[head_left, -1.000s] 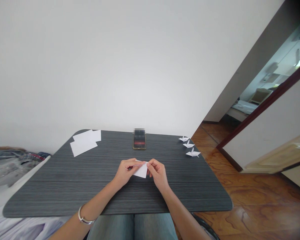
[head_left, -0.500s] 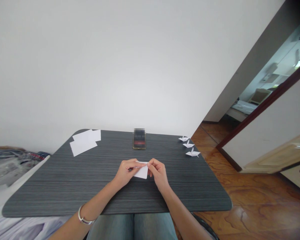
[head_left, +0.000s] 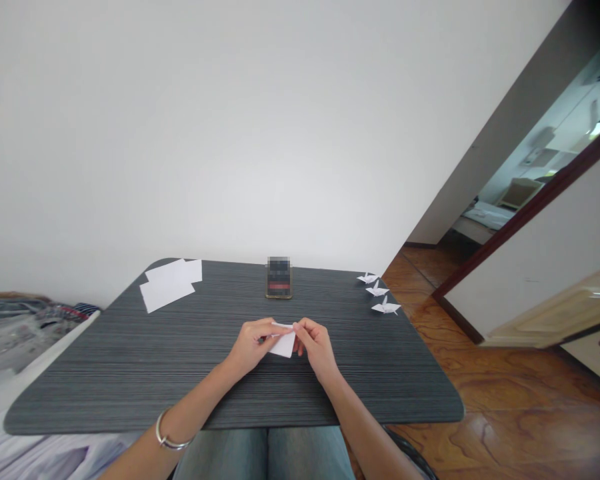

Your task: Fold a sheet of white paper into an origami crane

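Observation:
A small folded piece of white paper is held between my two hands, just above the dark table near its middle. My left hand grips its left side, thumb lying across the front. At the upper right corner, my right hand pinches the paper between thumb and fingers. The paper's back and the fingertips behind it are hidden.
Several white paper sheets overlap at the table's back left. A phone leans upright near the wall. Three folded paper cranes line the right edge. Clothes and plastic bags lie left of the table.
The paper has tilted slightly, its lower corner shifting a little left. Both hands keep their hold in nearly the same place.

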### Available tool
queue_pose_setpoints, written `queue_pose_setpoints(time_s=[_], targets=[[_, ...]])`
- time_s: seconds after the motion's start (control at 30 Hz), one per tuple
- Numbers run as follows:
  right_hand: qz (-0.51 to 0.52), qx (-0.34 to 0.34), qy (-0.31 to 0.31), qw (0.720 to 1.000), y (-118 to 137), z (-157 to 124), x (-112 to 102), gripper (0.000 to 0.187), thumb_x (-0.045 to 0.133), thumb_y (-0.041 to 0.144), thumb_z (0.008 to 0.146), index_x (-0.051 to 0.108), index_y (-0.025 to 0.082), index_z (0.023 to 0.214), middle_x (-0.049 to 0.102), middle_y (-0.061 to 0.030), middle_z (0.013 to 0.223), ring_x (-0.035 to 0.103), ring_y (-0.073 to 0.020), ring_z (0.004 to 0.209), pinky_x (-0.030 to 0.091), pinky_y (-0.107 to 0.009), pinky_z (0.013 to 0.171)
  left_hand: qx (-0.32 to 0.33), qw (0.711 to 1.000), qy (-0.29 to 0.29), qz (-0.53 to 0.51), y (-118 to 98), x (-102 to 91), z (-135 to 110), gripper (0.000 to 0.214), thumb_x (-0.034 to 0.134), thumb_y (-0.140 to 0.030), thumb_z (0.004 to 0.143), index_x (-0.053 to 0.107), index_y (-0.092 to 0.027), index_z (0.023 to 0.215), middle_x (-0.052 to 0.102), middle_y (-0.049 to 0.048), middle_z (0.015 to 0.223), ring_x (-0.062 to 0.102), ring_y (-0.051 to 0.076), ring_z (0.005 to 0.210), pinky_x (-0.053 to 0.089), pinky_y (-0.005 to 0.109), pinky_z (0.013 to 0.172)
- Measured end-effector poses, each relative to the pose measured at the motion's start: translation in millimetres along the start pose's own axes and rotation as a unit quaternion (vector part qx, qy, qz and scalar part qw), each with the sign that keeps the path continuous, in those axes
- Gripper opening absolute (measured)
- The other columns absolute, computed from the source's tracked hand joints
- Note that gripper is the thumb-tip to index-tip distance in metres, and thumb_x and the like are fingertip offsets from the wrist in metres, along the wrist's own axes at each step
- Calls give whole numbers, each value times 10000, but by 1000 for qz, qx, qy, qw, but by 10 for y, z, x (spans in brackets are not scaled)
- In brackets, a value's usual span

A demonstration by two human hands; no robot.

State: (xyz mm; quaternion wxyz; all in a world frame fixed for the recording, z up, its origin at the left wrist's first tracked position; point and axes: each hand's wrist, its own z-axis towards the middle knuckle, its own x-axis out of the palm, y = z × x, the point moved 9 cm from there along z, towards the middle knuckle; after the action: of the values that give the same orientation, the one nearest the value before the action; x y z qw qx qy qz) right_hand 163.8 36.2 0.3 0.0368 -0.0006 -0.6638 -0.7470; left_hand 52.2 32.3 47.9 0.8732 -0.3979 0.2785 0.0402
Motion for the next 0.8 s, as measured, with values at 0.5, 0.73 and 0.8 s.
queue_pose_setpoints(time_s=[0.5, 0.73, 0.8], targets=[[29, 1, -1, 1000, -6, 0, 1, 314, 455, 393, 784, 500, 156, 584, 501, 38, 444, 443, -69, 369, 325, -164, 345, -12, 1000, 19, -10, 23, 35, -4, 229, 469, -227, 804, 662, -165, 909, 566, 29, 634, 477, 90, 537, 339, 181, 501], [1, 3, 18, 1000, -45, 5, 23, 280, 497, 390, 762, 496, 164, 597, 492, 53, 424, 409, -58, 344, 327, -162, 350, -14, 1000, 26, 3, 48, 56, -10, 235, 464, -260, 803, 674, -181, 872, 551, 19, 592, 475, 94, 520, 338, 189, 500], [0, 4, 18, 1000, -58, 4, 20, 285, 493, 399, 763, 493, 166, 599, 495, 51, 421, 419, -62, 344, 336, -166, 354, -17, 999, 32, -4, 45, 59, -9, 234, 462, -252, 804, 672, -181, 876, 558, 24, 613, 480, 96, 534, 346, 192, 509]])
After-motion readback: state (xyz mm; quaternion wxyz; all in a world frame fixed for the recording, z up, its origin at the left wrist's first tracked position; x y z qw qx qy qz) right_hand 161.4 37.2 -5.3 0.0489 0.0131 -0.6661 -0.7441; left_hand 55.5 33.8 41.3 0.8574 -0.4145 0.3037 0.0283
